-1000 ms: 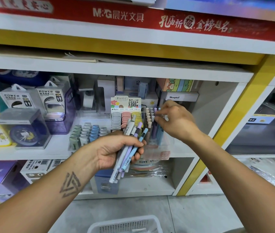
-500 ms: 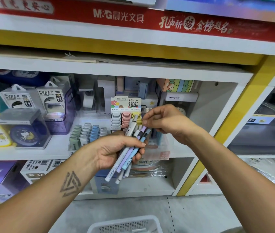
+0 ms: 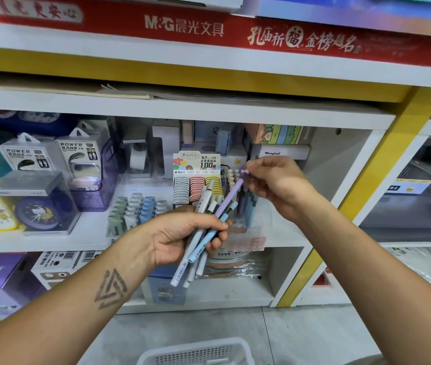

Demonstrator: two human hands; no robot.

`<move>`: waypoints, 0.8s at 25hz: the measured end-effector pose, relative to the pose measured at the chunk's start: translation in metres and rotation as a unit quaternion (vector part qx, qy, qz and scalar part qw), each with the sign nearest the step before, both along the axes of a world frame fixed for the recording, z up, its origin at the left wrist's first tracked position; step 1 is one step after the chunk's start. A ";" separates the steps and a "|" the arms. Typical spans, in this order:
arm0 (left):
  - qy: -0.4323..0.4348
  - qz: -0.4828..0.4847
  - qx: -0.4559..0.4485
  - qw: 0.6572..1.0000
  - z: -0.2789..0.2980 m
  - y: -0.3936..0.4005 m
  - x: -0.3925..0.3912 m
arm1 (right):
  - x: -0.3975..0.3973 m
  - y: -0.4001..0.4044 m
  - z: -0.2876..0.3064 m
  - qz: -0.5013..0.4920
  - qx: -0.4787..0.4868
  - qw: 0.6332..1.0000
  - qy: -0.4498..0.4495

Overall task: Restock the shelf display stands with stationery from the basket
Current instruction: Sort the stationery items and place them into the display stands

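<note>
Purple pen: your right hand pinched its top. Your left hand gripped pen bunch before shelf stand.

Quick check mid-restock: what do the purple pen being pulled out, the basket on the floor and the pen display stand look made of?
Purple pen: likely matte plastic, even pastel colour, no glare.
Basket: white moulded plastic, judging by its perforated walls.
Pen display stand: seemingly clear glossy plastic; the pens and shelf show through it.
</note>
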State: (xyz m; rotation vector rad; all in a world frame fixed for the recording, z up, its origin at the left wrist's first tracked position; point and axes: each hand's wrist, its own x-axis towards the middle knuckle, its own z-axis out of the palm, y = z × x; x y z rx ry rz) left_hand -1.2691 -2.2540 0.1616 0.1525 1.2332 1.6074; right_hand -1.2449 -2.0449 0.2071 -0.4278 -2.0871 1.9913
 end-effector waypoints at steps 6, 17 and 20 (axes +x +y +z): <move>-0.021 0.047 -0.018 0.998 0.002 -0.002 -0.003 | 0.000 0.017 0.002 -0.071 0.224 0.966 0.113; -0.031 0.102 -0.003 0.994 0.000 0.002 -0.006 | 0.011 0.014 -0.016 0.053 0.475 0.874 0.087; -0.024 0.087 -0.004 0.996 -0.001 0.003 -0.006 | 0.010 0.015 -0.019 0.072 0.459 0.882 0.084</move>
